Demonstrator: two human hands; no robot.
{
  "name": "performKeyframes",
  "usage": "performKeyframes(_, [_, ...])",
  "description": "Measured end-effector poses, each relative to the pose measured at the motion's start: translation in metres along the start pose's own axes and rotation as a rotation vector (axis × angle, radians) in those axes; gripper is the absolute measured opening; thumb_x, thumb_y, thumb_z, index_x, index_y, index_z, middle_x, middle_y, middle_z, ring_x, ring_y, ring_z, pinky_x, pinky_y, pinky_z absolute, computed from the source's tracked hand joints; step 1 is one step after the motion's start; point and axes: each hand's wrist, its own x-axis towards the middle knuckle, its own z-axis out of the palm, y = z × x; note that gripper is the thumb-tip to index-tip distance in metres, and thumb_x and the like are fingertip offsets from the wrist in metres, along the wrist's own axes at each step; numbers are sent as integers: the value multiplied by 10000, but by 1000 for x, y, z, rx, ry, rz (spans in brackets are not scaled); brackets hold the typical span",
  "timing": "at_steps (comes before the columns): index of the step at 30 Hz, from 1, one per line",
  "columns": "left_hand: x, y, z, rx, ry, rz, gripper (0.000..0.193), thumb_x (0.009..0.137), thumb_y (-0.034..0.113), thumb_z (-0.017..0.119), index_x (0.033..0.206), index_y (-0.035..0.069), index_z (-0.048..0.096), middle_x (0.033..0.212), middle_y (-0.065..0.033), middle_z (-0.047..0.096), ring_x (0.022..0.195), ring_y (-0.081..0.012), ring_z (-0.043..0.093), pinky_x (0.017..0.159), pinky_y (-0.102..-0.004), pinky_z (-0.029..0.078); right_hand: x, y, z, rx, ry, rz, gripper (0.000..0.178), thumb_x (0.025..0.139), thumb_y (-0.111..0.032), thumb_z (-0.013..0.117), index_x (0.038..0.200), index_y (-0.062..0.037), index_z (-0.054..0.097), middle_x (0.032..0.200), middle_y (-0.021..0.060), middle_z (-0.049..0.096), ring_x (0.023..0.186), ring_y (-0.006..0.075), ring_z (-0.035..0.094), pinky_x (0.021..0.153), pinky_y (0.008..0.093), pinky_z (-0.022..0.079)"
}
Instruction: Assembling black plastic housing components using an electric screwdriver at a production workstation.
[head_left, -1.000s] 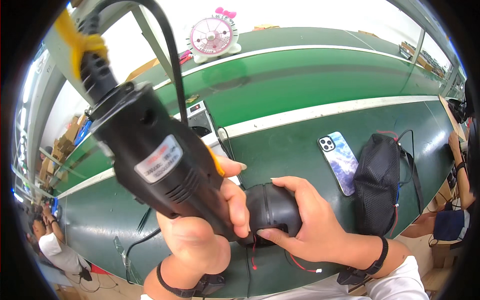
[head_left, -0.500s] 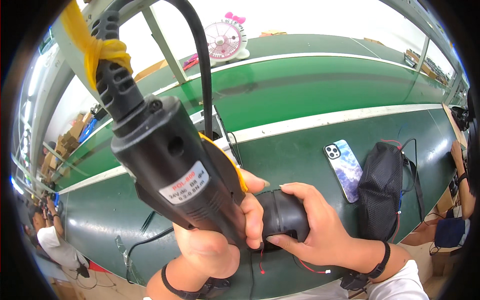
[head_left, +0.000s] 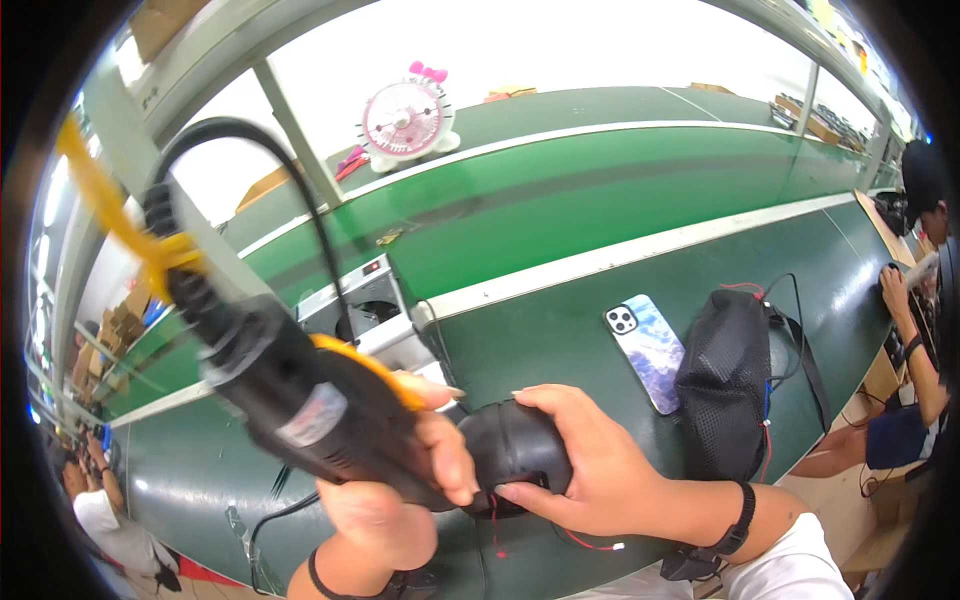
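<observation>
My left hand (head_left: 385, 520) is wrapped round a black electric screwdriver (head_left: 265, 365) with a yellow edge along one side. The tool slants, its cable end toward the upper left and its front end beside a rounded black housing (head_left: 515, 445). Where the bit meets the housing is hidden by my left fingers. Around the right side of the housing my right hand (head_left: 605, 465) is closed, thumb below and fingers above. Thin red wires (head_left: 590, 543) with small connectors hang from under the housing.
A yellow tie (head_left: 110, 215) holds the screwdriver's cable end from above. Behind it stands a grey metal device (head_left: 375, 305). On the green bench lie a phone (head_left: 647, 355) and a black mesh pouch (head_left: 728, 390) with wires. Other people sit at both sides; a pink-white fan (head_left: 403, 120) stands behind.
The view has shifted. The screwdriver is lower and smaller in the picture and blurred, and more of the grey device shows. Both hands still hold the screwdriver and the housing.
</observation>
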Motion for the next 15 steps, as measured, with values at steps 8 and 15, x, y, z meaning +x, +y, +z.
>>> performKeyframes(8, [20,12,-10,8,153,543,766,1010,578,540,1439,-22,337,788,-8,512,599,-87,550,507,-251,502,-4,7,-8,-85,51,21,687,893,-423,732,1369,0,472,1333,209,547,1194,416,578,999,480,491])
performKeyframes(15, [-9,-54,-52,325,89,3,378,904,59,726,1248,-14,587,835,-21,645,715,-62,606,656,-224,505,7,13,1,148,65,212,710,921,-437,719,1371,46,458,1261,262,592,1188,369,604,1016,427,479])
